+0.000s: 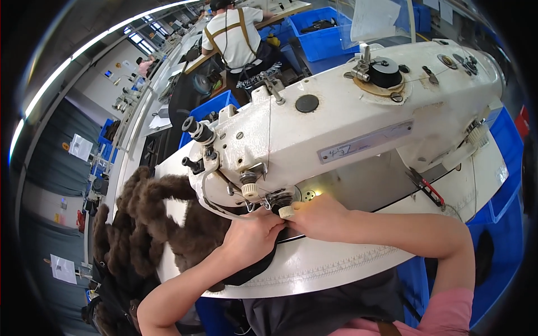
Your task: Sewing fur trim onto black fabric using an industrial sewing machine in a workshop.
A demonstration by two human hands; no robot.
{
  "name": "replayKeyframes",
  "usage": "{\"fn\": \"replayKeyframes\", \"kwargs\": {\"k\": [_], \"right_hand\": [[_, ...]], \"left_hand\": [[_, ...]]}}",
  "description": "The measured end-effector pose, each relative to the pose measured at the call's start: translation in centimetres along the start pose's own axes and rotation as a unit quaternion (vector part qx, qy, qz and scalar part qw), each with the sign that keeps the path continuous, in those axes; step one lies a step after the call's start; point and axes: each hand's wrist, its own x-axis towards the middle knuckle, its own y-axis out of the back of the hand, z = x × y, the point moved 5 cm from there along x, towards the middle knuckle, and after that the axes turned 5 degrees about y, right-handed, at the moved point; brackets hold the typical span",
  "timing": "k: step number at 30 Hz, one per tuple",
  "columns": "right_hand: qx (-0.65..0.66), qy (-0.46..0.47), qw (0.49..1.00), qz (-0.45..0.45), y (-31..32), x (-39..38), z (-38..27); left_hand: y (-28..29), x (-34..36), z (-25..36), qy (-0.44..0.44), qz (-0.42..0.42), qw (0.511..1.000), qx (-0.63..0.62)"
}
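Observation:
A white industrial sewing machine stands across the table in front of me. Close under its needle end, my left hand is closed with its fingertips pinching dark fabric. My right hand meets it there, also closed, its fingertips on the same fabric beside a cream-coloured knob. The fingers and machine head hide the needle and the exact grip. Black cloth hangs out below my left wrist. To the left, brown fur pieces lie heaped on the table and spill over its edge.
Red-handled thread snips lie at the right beneath the machine arm. The white tabletop has a printed ruler along its near edge. Blue bins stand beyond the machine and at my right. A person in white sits ahead, back turned.

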Motion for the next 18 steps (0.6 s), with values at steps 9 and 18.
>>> {"fn": "replayKeyframes", "kwargs": {"k": [9,18], "right_hand": [[0.028,0.121,0.99,-0.06,0.7,-1.4,-0.1],[-0.019,0.146,0.988,-0.051,1.0,-2.1,-0.7]], "left_hand": [[3.4,-1.0,3.1,-0.119,-0.147,0.976,0.108],[2.8,-2.7,0.3,-0.172,-0.061,0.978,0.097]]}}
